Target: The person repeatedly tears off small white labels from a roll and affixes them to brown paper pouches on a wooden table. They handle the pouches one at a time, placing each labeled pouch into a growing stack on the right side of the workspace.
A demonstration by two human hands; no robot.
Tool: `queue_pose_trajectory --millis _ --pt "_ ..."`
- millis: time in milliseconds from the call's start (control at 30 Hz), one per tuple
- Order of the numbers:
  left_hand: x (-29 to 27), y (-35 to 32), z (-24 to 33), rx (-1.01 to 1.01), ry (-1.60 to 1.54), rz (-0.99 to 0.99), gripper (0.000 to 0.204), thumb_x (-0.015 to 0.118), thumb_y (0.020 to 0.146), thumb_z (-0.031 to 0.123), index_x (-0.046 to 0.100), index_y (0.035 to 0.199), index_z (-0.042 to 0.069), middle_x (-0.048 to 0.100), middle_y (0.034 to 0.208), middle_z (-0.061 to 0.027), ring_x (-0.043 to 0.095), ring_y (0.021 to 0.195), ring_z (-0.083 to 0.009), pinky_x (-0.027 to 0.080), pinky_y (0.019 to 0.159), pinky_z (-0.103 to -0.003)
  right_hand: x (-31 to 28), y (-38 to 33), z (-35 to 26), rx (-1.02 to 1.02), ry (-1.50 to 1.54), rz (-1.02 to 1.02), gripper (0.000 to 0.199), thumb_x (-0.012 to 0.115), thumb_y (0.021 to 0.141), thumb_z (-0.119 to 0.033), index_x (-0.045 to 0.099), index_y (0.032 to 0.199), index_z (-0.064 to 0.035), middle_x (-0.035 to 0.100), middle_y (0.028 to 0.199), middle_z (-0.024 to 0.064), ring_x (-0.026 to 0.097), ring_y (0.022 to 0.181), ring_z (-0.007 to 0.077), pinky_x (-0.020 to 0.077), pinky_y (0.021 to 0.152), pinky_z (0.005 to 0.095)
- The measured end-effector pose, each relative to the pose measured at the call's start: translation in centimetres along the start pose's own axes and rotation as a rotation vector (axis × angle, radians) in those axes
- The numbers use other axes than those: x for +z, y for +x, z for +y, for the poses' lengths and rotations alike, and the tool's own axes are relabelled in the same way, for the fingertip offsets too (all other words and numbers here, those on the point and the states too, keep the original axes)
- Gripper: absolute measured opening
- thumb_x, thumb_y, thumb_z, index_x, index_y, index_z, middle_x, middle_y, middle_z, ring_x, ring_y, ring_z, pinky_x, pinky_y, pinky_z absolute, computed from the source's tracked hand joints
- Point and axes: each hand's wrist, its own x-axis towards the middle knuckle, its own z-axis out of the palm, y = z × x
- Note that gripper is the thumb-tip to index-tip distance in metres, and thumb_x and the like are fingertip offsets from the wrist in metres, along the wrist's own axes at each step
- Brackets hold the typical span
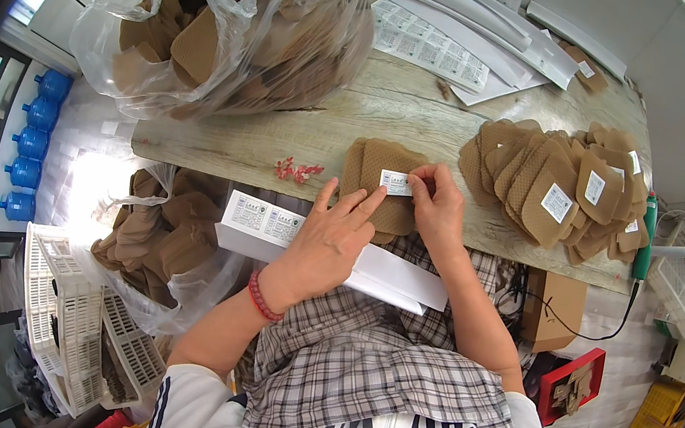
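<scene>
At the table's front edge lies a small stack of flat brown textured pieces with rounded corners [360,168]. A white printed label [396,184] sits on the top piece. My right hand [439,216] is closed in a pinch at the label's right edge. The fingers of my left hand [327,243] are stretched out, with fingertips resting on the brown piece and the label's left side. Under my left palm, a folded white label sheet [255,227] lies across my lap; a few labels show at its left end. My left hand hides its middle.
Many labelled brown pieces [555,203] are heaped at the right of the table [414,104]. A clear plastic bag [236,36] of brown pieces stands at the left. White label sheets [470,33] lie at the back. A green-handled tool [646,235] hangs at the right edge.
</scene>
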Motion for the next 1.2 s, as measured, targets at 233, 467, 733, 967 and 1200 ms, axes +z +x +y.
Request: queue_pose_trajectory --millis 233,467,733,967,1200 --pt "-0.1 0.1 0.1 0.014 0.015 -0.006 0.008 0.055 0.083 0.000 0.061 0.088 -0.001 0.050 0.147 -0.0183 0.048 0.133 -0.0355 0.022 0.118 -0.061 0.1 -0.1 0.3 -0.017 -0.024 0.012 0.010 0.069 0.091 -0.007 0.062 0.096 -0.0014 0.069 0.083 0.0125 0.067 0.073 0.0229 0.0529 0.068 0.0344" --pt "-0.1 0.2 0.5 -0.008 0.020 -0.007 0.010 0.053 0.082 -0.003 0.060 0.088 -0.001 0.054 0.143 -0.0196 0.048 0.132 -0.0363 0.022 0.118 -0.061 0.5 -0.4 0.8 -0.175 -0.122 0.058 0.011 0.069 0.089 -0.006 0.061 0.096 -0.0041 0.066 0.084 0.0115 0.066 0.072 0.0285 0.0521 0.064 0.0382" --pt "0.1 0.1 0.7 -0.019 0.034 0.000 0.009 0.052 0.083 -0.002 0.060 0.088 -0.001 0.053 0.144 -0.0198 0.048 0.132 -0.0363 0.023 0.117 -0.061 0.9 -1.1 -0.7 -0.256 -0.435 0.183 0.044 0.063 0.091 -0.005 0.051 0.134 -0.0048 0.062 0.096 0.0134 0.065 0.085 0.0334 0.0533 0.067 0.0431" --pt "0.4 -0.2 0.6 -0.012 0.040 0.019 0.008 0.052 0.084 -0.001 0.059 0.087 -0.001 0.052 0.144 -0.0201 0.047 0.133 -0.0369 0.022 0.118 -0.060 -0.6 0.4 0.4 0.092 -0.067 0.125 0.039 0.067 0.092 -0.018 0.059 0.125 -0.0001 0.069 0.096 0.0143 0.068 0.084 0.0274 0.0532 0.074 0.0387" --pt "1.1 -0.5 0.3 0.009 0.024 0.069 0.004 0.054 0.085 0.002 0.058 0.086 0.000 0.050 0.145 -0.0229 0.045 0.134 -0.0387 0.023 0.118 -0.059 -1.7 2.1 -0.3 0.290 0.026 -0.141 0.043 0.084 0.079 -0.034 0.072 0.103 -0.0007 0.072 0.084 0.0071 0.064 0.073 0.0134 0.0510 0.066 0.0312"
